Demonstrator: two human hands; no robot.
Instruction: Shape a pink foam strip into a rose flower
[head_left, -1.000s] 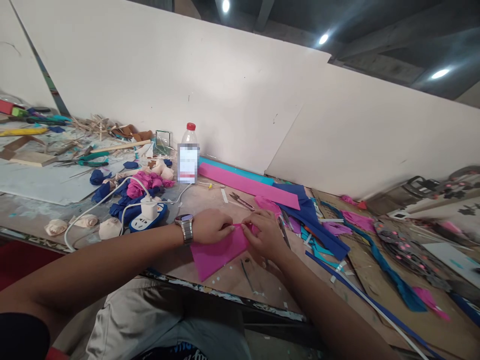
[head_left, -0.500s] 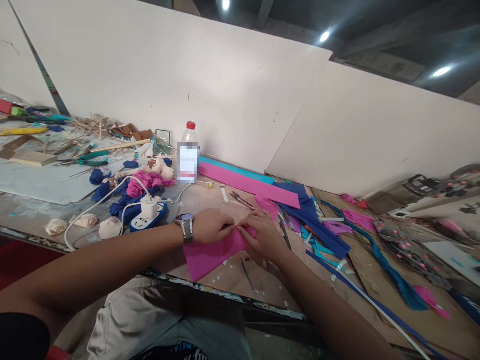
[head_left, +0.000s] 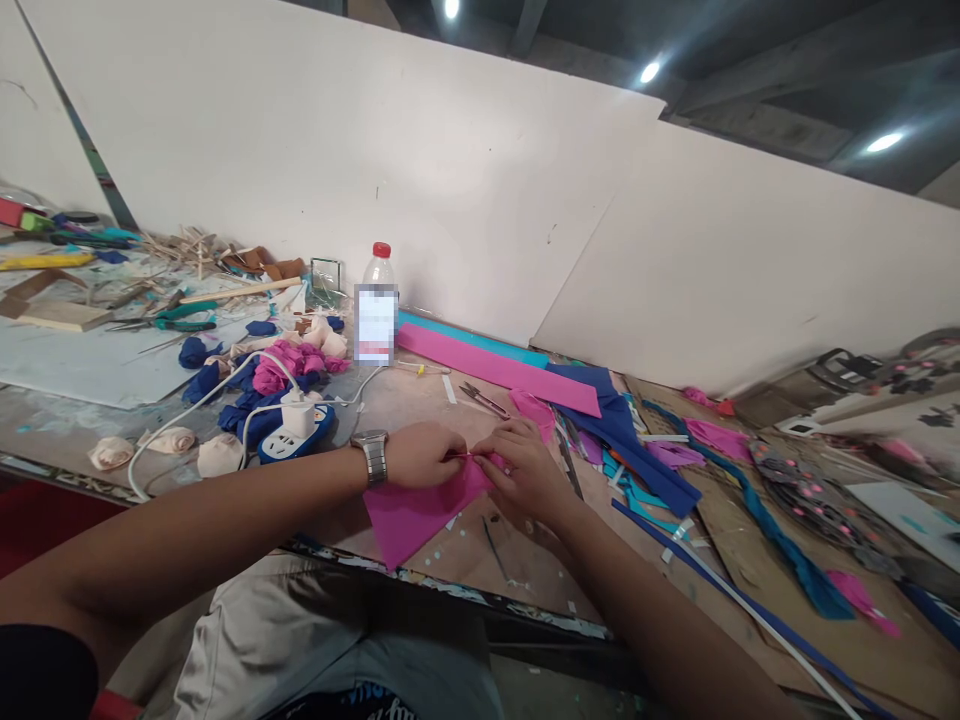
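A sheet of bright pink crepe paper [head_left: 412,515] hangs between my two hands, with its lower corner near the table's front edge. My left hand [head_left: 426,455], with a metal-band watch [head_left: 370,457] on the wrist, pinches the paper's upper edge. Close beside it, my right hand [head_left: 525,465] is closed on the same edge, thumb and forefinger pressed together. The fingertips of both hands almost meet. Part of the paper is hidden behind the fingers.
A red-capped bottle [head_left: 375,315] stands beyond my hands, beside pink paper strips [head_left: 499,370] and small snips [head_left: 484,400]. Left are a power strip [head_left: 296,435] with a white cable and crumpled paper flowers [head_left: 289,367]. Blue paper [head_left: 622,430] and scraps lie right.
My left fingertips have drawn slightly left, away from the right ones, and a little gap shows between them. The pink paper has shifted slightly, with its lower corner a bit lower.
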